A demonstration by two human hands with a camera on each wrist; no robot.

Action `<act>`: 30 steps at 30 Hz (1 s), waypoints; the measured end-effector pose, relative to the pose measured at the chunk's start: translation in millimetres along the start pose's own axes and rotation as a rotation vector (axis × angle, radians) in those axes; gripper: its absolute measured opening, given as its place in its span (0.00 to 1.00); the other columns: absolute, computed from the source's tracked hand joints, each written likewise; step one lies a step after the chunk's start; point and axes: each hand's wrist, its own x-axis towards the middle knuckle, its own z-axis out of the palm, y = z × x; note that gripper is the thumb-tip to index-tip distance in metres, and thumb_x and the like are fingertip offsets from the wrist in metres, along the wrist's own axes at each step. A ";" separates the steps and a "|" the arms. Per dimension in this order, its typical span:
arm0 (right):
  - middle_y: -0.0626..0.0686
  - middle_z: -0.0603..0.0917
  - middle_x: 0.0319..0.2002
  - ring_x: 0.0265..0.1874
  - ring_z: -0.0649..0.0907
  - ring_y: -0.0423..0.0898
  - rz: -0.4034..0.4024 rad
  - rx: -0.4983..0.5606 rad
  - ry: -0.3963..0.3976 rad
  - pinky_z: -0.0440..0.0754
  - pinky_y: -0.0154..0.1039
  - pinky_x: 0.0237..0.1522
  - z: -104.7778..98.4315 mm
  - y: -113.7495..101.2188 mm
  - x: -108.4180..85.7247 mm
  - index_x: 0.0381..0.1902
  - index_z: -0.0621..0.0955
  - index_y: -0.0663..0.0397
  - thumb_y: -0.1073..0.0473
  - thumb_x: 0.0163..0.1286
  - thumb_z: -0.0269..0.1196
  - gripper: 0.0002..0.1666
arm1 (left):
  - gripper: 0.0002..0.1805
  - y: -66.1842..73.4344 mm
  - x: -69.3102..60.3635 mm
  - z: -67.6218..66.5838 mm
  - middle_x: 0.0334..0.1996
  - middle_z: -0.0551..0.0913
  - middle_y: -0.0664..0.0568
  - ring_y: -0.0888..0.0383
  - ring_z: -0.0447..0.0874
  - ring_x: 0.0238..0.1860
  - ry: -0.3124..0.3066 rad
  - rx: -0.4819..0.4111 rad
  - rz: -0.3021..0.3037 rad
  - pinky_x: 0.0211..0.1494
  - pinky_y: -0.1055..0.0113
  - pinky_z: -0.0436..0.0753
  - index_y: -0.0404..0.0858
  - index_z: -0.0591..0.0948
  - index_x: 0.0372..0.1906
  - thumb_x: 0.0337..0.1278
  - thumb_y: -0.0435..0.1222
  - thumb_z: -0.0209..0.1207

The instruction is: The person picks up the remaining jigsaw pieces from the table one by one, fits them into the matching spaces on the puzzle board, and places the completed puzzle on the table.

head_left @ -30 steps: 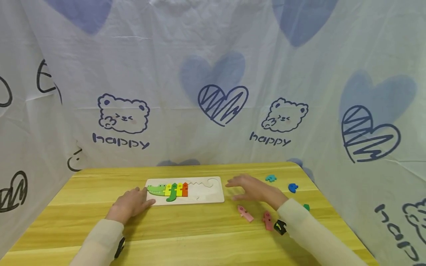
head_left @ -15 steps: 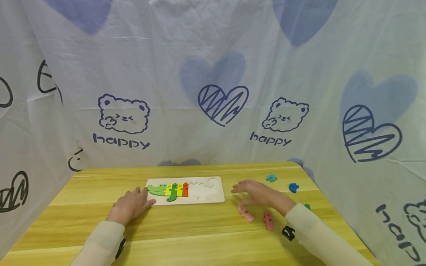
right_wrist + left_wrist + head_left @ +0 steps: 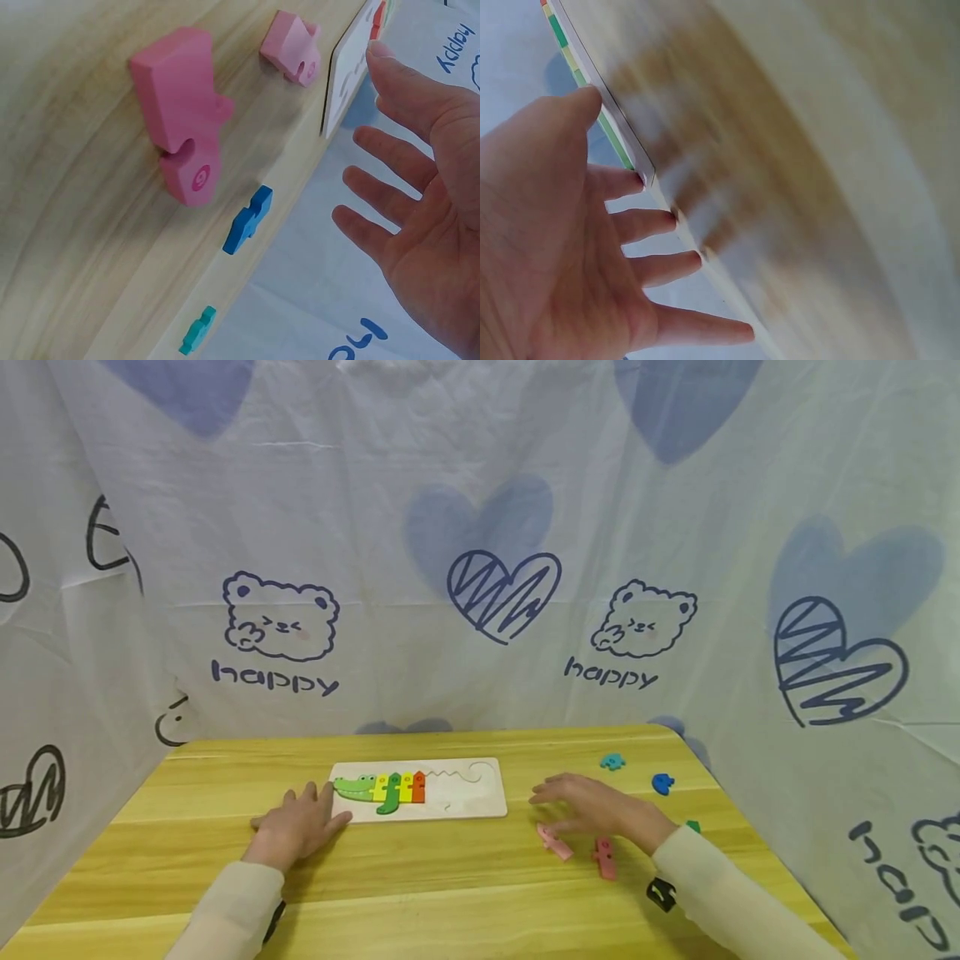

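Note:
In the head view a pale puzzle board (image 3: 465, 800) bears a crocodile head piece (image 3: 354, 788) and several yellow, green and orange body pieces. Its right part shows a bare wavy outline. My left hand (image 3: 291, 828) rests at the board's left end, fingers spread, thumb and index finger at its edge in the left wrist view. My right hand (image 3: 596, 807) hovers above the table right of the board, fingers loosely extended and holding nothing. Just below it lie a light pink piece (image 3: 557, 845) and a darker pink piece (image 3: 603, 857).
A teal piece (image 3: 612, 762), a blue piece (image 3: 662, 784) and a partly hidden green piece (image 3: 693, 827) lie at the right of the wooden table (image 3: 420, 902). A printed cloth (image 3: 390, 652) hangs behind and at the sides.
My right hand has shifted right and toward me, away from the board and over the light pink piece. My left hand and the board stay nearly where they were.

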 end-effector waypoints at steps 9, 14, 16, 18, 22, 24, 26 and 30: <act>0.60 0.81 0.68 0.70 0.77 0.62 -0.021 0.008 -0.027 0.73 0.59 0.74 5.5 0.2 -0.5 0.63 0.82 0.57 0.56 0.68 0.71 0.26 | 0.42 1.1 -2.1 3.1 0.76 0.57 0.23 0.19 0.56 0.73 -0.019 -0.011 -0.023 0.48 0.10 0.67 0.34 0.59 0.80 0.78 0.60 0.44; 0.58 0.80 0.68 0.71 0.77 0.60 -0.016 0.016 -0.068 0.72 0.59 0.75 8.8 -1.0 -0.3 0.63 0.83 0.54 0.57 0.64 0.73 0.29 | 0.42 0.8 -1.8 3.4 0.75 0.58 0.23 0.19 0.56 0.74 -0.016 -0.008 -0.021 0.47 0.11 0.68 0.33 0.59 0.80 0.78 0.60 0.44; 0.57 0.80 0.69 0.72 0.76 0.59 -0.004 0.017 -0.086 0.71 0.59 0.75 10.2 -1.4 -0.9 0.63 0.82 0.52 0.56 0.63 0.74 0.30 | 0.42 0.6 -1.7 3.0 0.75 0.57 0.23 0.19 0.56 0.74 -0.019 -0.008 -0.024 0.47 0.11 0.68 0.34 0.59 0.80 0.78 0.60 0.44; 0.55 0.80 0.69 0.72 0.76 0.58 0.000 0.015 -0.097 0.71 0.58 0.76 11.9 -1.4 -1.1 0.63 0.83 0.50 0.55 0.63 0.75 0.30 | 0.42 0.7 -2.1 2.2 0.76 0.57 0.23 0.19 0.55 0.74 -0.023 -0.012 -0.027 0.47 0.11 0.68 0.34 0.59 0.80 0.78 0.60 0.44; 0.54 0.81 0.69 0.72 0.76 0.58 -0.008 0.005 -0.095 0.72 0.59 0.75 14.2 -1.2 -1.1 0.63 0.83 0.50 0.55 0.62 0.76 0.31 | 0.42 0.9 -2.8 0.7 0.76 0.57 0.23 0.19 0.55 0.75 -0.024 -0.022 -0.031 0.47 0.11 0.68 0.34 0.59 0.80 0.77 0.60 0.44; 0.54 0.81 0.68 0.71 0.77 0.57 -0.023 0.004 -0.090 0.72 0.58 0.75 15.5 -0.7 -0.6 0.63 0.83 0.50 0.56 0.61 0.75 0.30 | 0.42 0.8 -2.9 0.4 0.76 0.57 0.22 0.19 0.54 0.74 -0.021 -0.025 -0.032 0.47 0.11 0.68 0.34 0.60 0.80 0.77 0.60 0.44; 0.54 0.82 0.68 0.71 0.77 0.57 -0.033 0.017 -0.091 0.72 0.57 0.75 16.4 -0.9 0.2 0.62 0.84 0.49 0.59 0.61 0.75 0.29 | 0.42 0.4 -3.6 0.5 0.76 0.57 0.22 0.18 0.55 0.74 -0.018 -0.028 -0.035 0.47 0.11 0.68 0.34 0.60 0.80 0.77 0.60 0.44; 0.52 0.81 0.69 0.73 0.75 0.59 -0.010 0.060 -0.113 0.71 0.59 0.76 16.3 -3.1 0.2 0.62 0.84 0.47 0.60 0.59 0.75 0.31 | 0.42 -0.4 -4.2 0.8 0.76 0.57 0.22 0.19 0.56 0.74 -0.007 -0.036 -0.030 0.47 0.11 0.68 0.34 0.60 0.80 0.77 0.61 0.45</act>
